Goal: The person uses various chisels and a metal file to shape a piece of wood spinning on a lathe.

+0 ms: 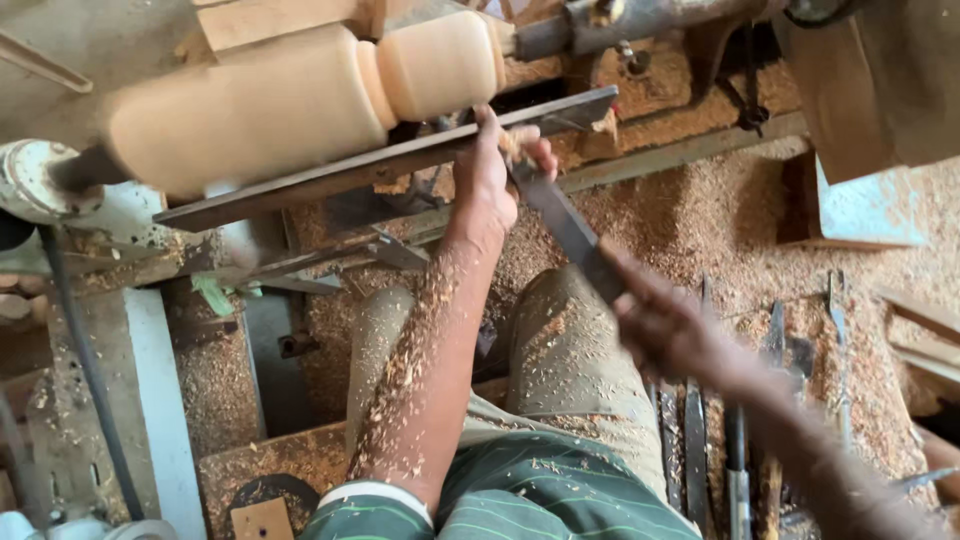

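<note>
Chisel (565,228): centre frame, long stiff steel blade angled toward the tool rest (385,160); likely heavy, sharp-tipped.
Left hand (492,175): fingers wrapped over the blade near the rest.
Right hand (665,325): blurred, closed around the handle end.
Workpiece (300,90): pale turned wood, upper left.

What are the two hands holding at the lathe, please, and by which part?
One long chisel: the right hand holds its handle end, and the left hand pinches the blade near its tip on the tool rest.

Pale, smooth matt wood spindle (300,90); dull dark metal chisel (565,225) and rest (380,165); rough sawdust (700,220) everywhere.
</note>
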